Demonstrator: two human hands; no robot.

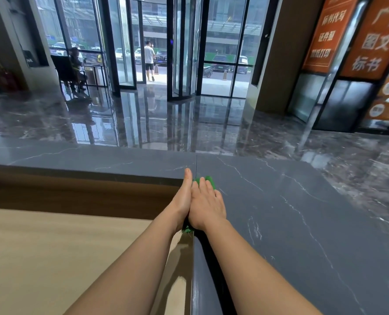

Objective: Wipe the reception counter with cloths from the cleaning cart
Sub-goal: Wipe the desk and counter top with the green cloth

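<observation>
Both arms reach out over the inner corner of the grey marble desk (280,212), the two hands pressed side by side. The right hand (206,206) lies flat, palm down, fingers spread, on a green cloth (209,180) — it presses the cloth rather than grips it. The cloth shows past the fingertips and again as a small tuft near the wrist, at the desk's edge. The left hand (183,196) rests on its side against the right one, fingers straight and together, the thumb stretched forward onto the marble; whether it touches the cloth I cannot tell. Below and left lies the lower wooden worktop (52,258). Beyond the desk the floor (143,119) shines — glass doors (184,48) stand behind it.
</observation>
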